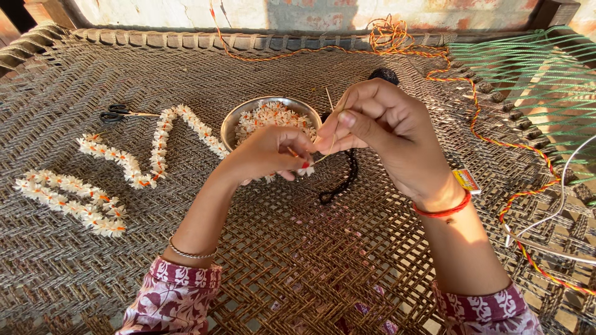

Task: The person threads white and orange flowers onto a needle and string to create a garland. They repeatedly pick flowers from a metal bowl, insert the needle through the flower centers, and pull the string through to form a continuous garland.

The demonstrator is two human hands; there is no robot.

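Head view – flower: a small white flower (305,169) with an orange stem sits at the centre of the frame, pinched in the fingertips of the left hand (273,152), just below the rim of the bowl.
Head view – how it handles: it looks nearly weightless, soft and easily bruised – I judge the firm orange stem the better place to hold it, not the petals.
Head view – needle and thread: a thin pale needle (329,99) stands up past the right hand (379,127); a fine thread seems to run from the fingers down toward the flower, though it is too thin to follow surely. Both would be stiff or slack, light and slippery – best held close to the tip.
Head view – left hand: closed, thumb and fingers gripping the flower, wrist bent inward, forearm coming up from the lower left with a thin bangle on it.
Head view – right hand: closed in a pinch on the needle, fingers curled, back of the hand toward the camera, a red band at the wrist, forearm rising from the lower right.
Head view – around: a steel bowl (242,118) of loose flowers lies just behind the hands; a finished garland (149,155) winds across the left of the frame, scissors (118,115) at upper left, all on a woven cot (298,260).
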